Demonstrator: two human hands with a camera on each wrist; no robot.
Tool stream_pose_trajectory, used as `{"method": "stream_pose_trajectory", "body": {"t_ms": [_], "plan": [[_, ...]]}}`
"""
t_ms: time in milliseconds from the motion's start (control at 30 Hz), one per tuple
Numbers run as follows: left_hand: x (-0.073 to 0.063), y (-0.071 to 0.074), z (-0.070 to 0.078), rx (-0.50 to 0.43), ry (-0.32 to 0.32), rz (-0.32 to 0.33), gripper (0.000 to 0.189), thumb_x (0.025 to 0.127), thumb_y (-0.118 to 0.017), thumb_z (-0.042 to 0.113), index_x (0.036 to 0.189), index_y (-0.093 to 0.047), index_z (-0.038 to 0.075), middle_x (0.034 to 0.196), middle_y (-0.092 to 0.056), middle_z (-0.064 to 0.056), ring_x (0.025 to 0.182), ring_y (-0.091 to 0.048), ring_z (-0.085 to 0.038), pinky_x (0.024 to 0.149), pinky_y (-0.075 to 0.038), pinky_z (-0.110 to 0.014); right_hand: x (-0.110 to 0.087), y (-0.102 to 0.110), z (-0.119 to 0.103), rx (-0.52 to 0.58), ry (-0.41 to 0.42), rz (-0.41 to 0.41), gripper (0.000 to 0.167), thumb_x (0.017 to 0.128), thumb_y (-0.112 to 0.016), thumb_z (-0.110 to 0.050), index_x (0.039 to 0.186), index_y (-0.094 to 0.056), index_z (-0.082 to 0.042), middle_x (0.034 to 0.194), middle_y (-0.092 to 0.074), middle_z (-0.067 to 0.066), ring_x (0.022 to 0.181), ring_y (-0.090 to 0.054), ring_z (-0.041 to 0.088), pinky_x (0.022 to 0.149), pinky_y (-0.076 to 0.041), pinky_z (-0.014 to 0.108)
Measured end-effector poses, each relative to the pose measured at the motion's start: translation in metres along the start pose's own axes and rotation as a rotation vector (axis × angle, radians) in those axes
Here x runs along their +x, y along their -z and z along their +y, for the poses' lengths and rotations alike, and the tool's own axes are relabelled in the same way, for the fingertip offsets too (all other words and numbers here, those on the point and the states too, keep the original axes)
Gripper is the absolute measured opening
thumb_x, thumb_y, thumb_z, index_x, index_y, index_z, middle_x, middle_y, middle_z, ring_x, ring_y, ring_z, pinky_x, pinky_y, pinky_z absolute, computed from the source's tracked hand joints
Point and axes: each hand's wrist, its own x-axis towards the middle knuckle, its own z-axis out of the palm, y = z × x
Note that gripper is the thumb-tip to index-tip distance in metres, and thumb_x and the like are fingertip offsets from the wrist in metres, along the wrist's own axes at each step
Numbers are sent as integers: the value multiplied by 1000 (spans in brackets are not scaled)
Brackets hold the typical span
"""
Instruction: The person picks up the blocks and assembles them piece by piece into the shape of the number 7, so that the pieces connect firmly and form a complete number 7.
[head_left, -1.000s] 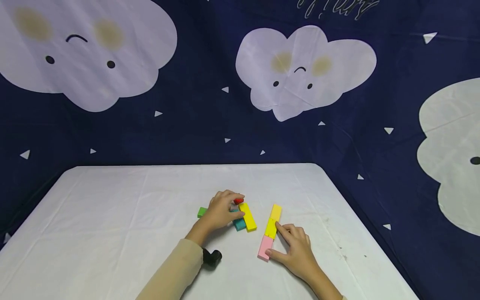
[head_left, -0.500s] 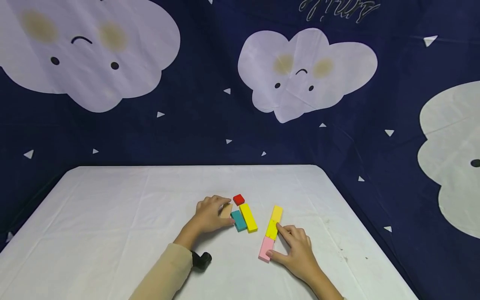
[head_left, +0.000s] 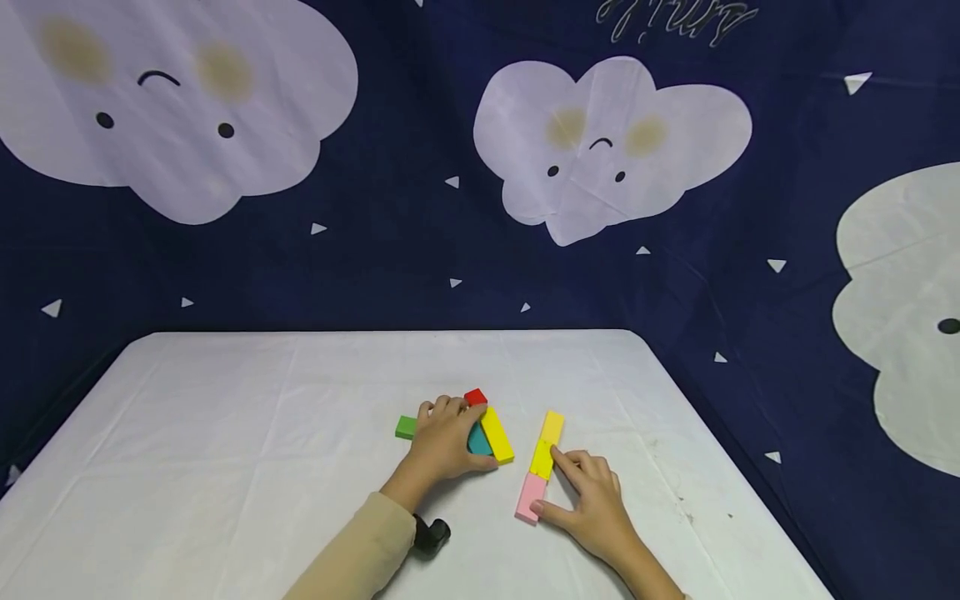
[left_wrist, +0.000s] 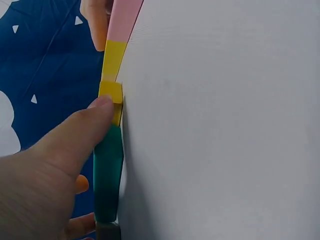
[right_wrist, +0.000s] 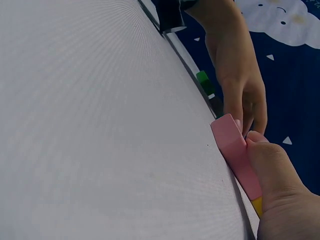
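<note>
My left hand [head_left: 442, 437] spans the long yellow block [head_left: 497, 435], thumb at its near end and index finger at its far end. Beside that block lies a teal block [head_left: 478, 440], partly covered by the hand. A red block [head_left: 476, 397] touches the far side of the group. In the left wrist view the thumb tip presses the yellow block [left_wrist: 111, 91]. My right hand [head_left: 592, 500] rests against a row of three blocks: pink [head_left: 531, 497] under the thumb, bright yellow [head_left: 542, 457] by the index fingertip, pale yellow [head_left: 552, 427] at the far end.
A green block [head_left: 406, 427] sticks out left of my left hand. A black device [head_left: 432, 536] is strapped at the left wrist. The white tabletop [head_left: 225, 467] ends at a dark blue cloth [head_left: 405, 275] with clouds printed on it.
My left hand drew left to a wood-coloured block, then came back right over the teal and yellow blocks. That wood-coloured block is now hidden in the head view. My right hand stays in place.
</note>
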Motion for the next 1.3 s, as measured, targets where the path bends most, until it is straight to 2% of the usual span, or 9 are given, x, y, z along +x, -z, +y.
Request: {"method": "stream_pose_trajectory", "body": {"t_ms": [300, 533, 700, 933, 1133, 1300], "plan": [[7, -4, 11, 116, -12, -22, 87, 69, -76, 70, 139, -57, 21, 130, -60, -7, 119, -47, -28, 108, -28, -52, 0, -2, 1, -6, 18, 19, 90, 69, -78, -66, 140, -58, -15, 118, -57, -9, 104, -40, 7, 88, -32, 38], [15, -7, 14, 170, -62, 30, 77, 67, -75, 69, 127, -65, 22, 119, -66, -2, 108, -51, -22, 100, -33, -49, 0, -3, 3, -3, 27, 30, 90, 69, -79, -65, 140, -58, -15, 118, -57, -10, 104, -40, 7, 89, -33, 39], [26, -9, 14, 148, -69, 80, 75, 65, -74, 72, 120, -69, 22, 111, -67, 1, 100, -52, -19, 89, -33, -42, 1, -4, 4, -2, 24, 22, 90, 69, -78, -66, 141, -58, -16, 118, -57, -10, 104, -41, 7, 89, -33, 40], [49, -10, 24, 97, -56, 139, 80, 67, -73, 73, 127, -67, 21, 120, -67, -2, 107, -55, -20, 89, -33, -41, 1, -4, 5, -7, 19, 12, 91, 70, -77, -68, 142, -57, -16, 120, -56, -10, 105, -40, 7, 90, -33, 40], [70, -12, 34, 71, -45, 148, 78, 68, -76, 67, 129, -66, 19, 121, -66, -3, 107, -55, -21, 88, -34, -39, 1, -3, 3, 8, 29, 18, 90, 69, -79, -66, 141, -57, -16, 119, -57, -10, 105, -40, 7, 90, -33, 39], [82, -18, 39, 48, -15, 126, 80, 69, -79, 64, 133, -64, 20, 128, -65, -4, 109, -55, -21, 91, -35, -40, 1, -2, 3, 3, 38, 24, 90, 69, -80, -64, 141, -57, -15, 119, -57, -10, 105, -40, 7, 90, -32, 38]]}}
